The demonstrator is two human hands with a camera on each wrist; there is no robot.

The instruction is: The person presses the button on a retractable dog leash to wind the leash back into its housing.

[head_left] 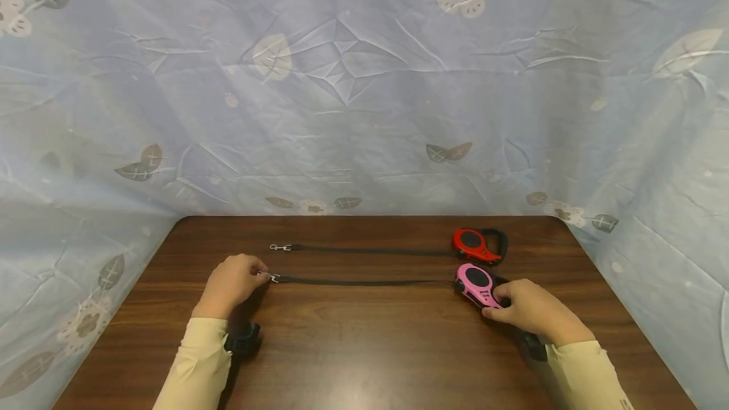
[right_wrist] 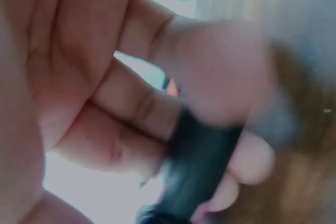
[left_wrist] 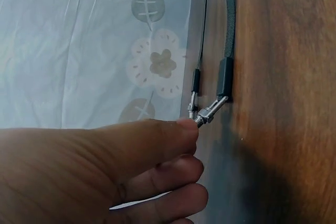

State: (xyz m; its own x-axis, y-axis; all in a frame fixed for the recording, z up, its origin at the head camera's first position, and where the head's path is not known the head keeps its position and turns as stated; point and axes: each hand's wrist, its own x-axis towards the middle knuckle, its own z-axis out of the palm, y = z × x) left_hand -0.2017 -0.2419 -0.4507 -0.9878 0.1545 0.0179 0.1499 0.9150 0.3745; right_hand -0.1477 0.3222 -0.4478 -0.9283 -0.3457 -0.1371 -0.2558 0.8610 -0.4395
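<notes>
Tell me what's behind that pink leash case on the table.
Behind the pink leash case lies a red leash case with a black handle and, beyond the table, a floral sheet. Whatever the sheet covers can't be seen.

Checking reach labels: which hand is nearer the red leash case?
Right: right hand close in front and rightward of red case; left hand far to its left.
</notes>
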